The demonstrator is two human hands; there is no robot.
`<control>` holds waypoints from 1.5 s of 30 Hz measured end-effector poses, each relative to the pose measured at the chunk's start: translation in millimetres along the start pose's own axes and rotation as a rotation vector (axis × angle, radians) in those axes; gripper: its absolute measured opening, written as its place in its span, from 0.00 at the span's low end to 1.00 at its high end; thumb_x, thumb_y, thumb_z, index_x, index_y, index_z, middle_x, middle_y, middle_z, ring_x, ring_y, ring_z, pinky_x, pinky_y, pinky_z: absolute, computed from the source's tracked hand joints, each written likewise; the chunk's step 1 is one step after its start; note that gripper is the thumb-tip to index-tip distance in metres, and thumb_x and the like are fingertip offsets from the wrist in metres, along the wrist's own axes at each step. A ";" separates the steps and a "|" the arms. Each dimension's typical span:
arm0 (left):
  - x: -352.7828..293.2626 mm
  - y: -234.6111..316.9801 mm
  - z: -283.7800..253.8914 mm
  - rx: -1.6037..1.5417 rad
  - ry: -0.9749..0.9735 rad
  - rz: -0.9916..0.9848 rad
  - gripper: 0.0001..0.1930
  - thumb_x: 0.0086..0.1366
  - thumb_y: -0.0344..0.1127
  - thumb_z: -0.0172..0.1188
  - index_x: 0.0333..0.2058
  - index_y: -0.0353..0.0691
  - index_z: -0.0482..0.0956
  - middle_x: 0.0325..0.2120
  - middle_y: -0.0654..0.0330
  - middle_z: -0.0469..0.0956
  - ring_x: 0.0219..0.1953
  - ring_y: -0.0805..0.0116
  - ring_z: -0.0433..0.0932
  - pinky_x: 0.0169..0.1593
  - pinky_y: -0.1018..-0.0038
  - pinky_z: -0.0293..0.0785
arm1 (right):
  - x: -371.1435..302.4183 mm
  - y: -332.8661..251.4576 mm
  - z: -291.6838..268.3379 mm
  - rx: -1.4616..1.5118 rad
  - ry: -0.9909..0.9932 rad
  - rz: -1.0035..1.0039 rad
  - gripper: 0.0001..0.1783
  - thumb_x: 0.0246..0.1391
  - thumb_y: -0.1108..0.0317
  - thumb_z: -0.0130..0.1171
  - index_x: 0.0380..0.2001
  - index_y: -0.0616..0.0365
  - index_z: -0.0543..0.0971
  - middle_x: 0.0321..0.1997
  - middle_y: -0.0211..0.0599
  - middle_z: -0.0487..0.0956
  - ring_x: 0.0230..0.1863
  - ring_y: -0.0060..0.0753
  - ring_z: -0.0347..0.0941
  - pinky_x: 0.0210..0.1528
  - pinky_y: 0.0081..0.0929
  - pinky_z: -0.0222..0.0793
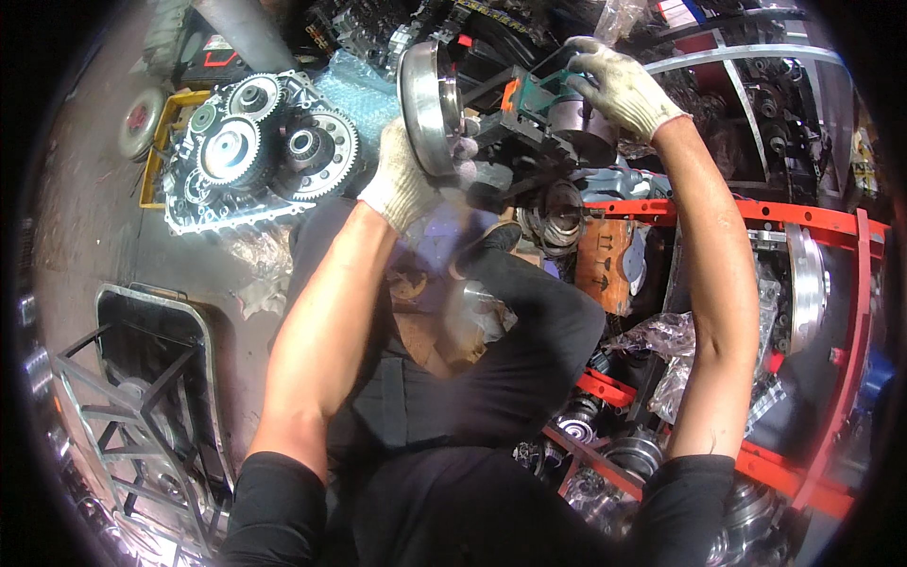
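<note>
My left hand [399, 184], in a white knit glove, grips a shiny round metal drum [423, 109] from below and holds it on edge. The drum's open side faces right, and some of my fingers are hidden behind it. My right hand [619, 90], gloved the same way, is raised with its fingers bent and apart. It is over a silver metal cylinder [581, 132] beside a green metal piece [539, 102]. Whether the fingertips touch either one is unclear. Dark metal parts with an orange piece [511, 94] lie between my hands.
An open gear housing [260, 151] with several toothed gears stands left, against a yellow crate [156, 170]. A red metal rack [831, 213] with machine parts spans the right. An orange box [603, 265] is near my knee. A black metal frame [142, 406] stands at lower left.
</note>
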State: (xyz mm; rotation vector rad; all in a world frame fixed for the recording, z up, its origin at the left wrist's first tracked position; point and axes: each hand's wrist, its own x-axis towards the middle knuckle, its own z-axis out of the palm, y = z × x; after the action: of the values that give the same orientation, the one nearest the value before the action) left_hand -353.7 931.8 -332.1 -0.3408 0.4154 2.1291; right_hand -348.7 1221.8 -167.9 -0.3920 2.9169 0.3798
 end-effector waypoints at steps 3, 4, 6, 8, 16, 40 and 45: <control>6.8 -0.5 -4.6 -0.002 -0.032 0.007 0.25 0.78 0.57 0.49 0.48 0.37 0.80 0.42 0.48 0.84 0.33 0.58 0.83 0.28 0.63 0.79 | -9.2 4.8 6.7 0.092 0.148 -0.107 0.15 0.67 0.60 0.59 0.43 0.60 0.87 0.59 0.46 0.82 0.55 0.52 0.81 0.59 0.42 0.77; 9.5 -1.0 -6.1 0.010 -0.066 -0.002 0.25 0.78 0.55 0.49 0.47 0.37 0.80 0.42 0.48 0.84 0.33 0.58 0.82 0.28 0.63 0.79 | -10.4 4.8 10.6 0.109 0.125 -0.082 0.16 0.67 0.59 0.59 0.43 0.60 0.87 0.56 0.47 0.83 0.53 0.53 0.81 0.58 0.43 0.77; 11.8 -1.8 -9.5 0.042 -0.066 -0.005 0.23 0.78 0.53 0.49 0.47 0.36 0.80 0.41 0.48 0.84 0.33 0.59 0.82 0.28 0.63 0.79 | -8.3 5.6 14.4 0.059 0.100 -0.040 0.18 0.68 0.56 0.59 0.40 0.61 0.86 0.49 0.50 0.84 0.50 0.55 0.81 0.55 0.45 0.77; 11.2 -0.7 -11.2 -0.032 -0.147 -0.051 0.21 0.78 0.50 0.49 0.46 0.35 0.80 0.40 0.49 0.84 0.32 0.58 0.82 0.28 0.62 0.79 | -6.0 5.3 13.7 0.003 0.075 0.006 0.18 0.69 0.55 0.59 0.39 0.61 0.85 0.44 0.51 0.83 0.48 0.57 0.81 0.52 0.47 0.76; -1.3 -0.6 3.7 0.212 0.046 0.040 0.21 0.78 0.50 0.45 0.46 0.40 0.81 0.34 0.54 0.83 0.28 0.61 0.82 0.25 0.62 0.78 | -27.1 -14.6 -6.0 -0.077 0.000 0.114 0.21 0.63 0.67 0.59 0.59 0.55 0.80 0.42 0.58 0.84 0.46 0.61 0.82 0.51 0.52 0.77; 2.2 -11.6 9.5 0.282 0.069 0.064 0.20 0.79 0.49 0.44 0.49 0.40 0.79 0.34 0.53 0.81 0.29 0.60 0.83 0.25 0.58 0.81 | 30.8 -40.6 -32.3 -0.180 -0.380 0.236 0.20 0.52 0.63 0.64 0.48 0.55 0.88 0.43 0.51 0.88 0.47 0.53 0.86 0.53 0.43 0.80; 1.1 -13.0 9.7 0.309 0.071 0.025 0.20 0.79 0.50 0.46 0.50 0.43 0.79 0.33 0.57 0.80 0.29 0.63 0.82 0.26 0.60 0.78 | 48.6 -26.5 -4.3 -0.307 -0.035 0.404 0.16 0.56 0.60 0.58 0.33 0.54 0.92 0.38 0.51 0.89 0.41 0.54 0.88 0.46 0.47 0.84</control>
State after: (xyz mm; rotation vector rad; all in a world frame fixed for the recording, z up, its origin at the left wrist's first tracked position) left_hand -344.3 943.6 -325.9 -0.2342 0.7826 2.0417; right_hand -388.1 1184.5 -179.8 0.1736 2.8924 0.8855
